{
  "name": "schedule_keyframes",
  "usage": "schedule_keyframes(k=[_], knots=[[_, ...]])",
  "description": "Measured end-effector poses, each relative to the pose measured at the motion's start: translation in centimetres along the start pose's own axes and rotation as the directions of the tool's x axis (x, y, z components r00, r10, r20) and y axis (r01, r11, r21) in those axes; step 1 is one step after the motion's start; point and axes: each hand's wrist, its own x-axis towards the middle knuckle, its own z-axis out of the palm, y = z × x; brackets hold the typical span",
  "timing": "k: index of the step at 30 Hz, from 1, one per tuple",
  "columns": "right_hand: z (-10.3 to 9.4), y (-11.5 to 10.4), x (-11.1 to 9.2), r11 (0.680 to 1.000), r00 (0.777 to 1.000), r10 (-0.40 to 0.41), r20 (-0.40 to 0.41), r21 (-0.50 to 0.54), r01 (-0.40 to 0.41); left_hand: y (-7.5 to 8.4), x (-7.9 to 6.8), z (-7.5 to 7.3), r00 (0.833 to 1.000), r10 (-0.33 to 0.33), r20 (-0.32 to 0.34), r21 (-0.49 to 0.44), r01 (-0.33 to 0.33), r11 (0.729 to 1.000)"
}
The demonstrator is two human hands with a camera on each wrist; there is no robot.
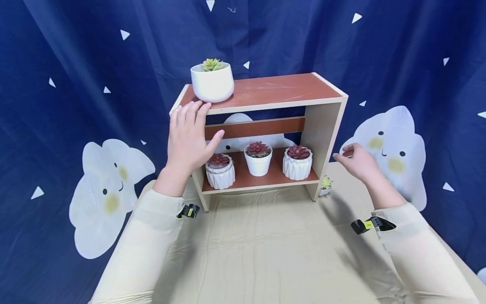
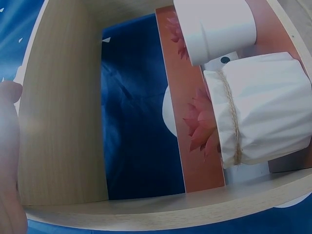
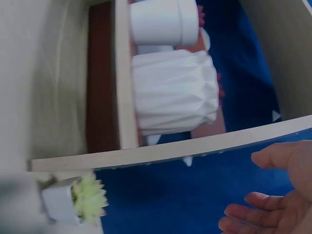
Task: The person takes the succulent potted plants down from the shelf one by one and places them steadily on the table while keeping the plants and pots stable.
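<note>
My left hand (image 1: 187, 137) is at the top left front corner of a small wooden shelf (image 1: 281, 86), fingers straight, fingertips right at the base of a round white pot (image 1: 212, 84) with a green succulent. In the left wrist view only part of that hand (image 2: 9, 156) shows, at the left edge. Off the shelf's right side, my right hand (image 1: 357, 160) hangs with loosely bent fingers and nothing in it; the right wrist view shows its thumb and fingers (image 3: 251, 214) apart. Below it, a small potted green succulent (image 1: 325, 185) stands beside the shelf's right leg.
On the lower board stand three white pots with red succulents: a left one (image 1: 220, 173) tied with twine, a smooth middle one (image 1: 258, 159) and a ribbed right one (image 1: 297, 164). A beige cloth (image 1: 262, 245) covers the table. A blue curtain (image 1: 288, 38) hangs behind.
</note>
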Motion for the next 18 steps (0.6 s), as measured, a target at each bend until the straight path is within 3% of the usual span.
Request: schedule_keyframes(k=[18], knots=[[-2.5,-3.5,0.2,1.000,1.000,-0.006,-0.020,0.005,0.007,0.0,-0.1,0.0,1.000,-0.009,0.009,0.002,0.009,1.000]])
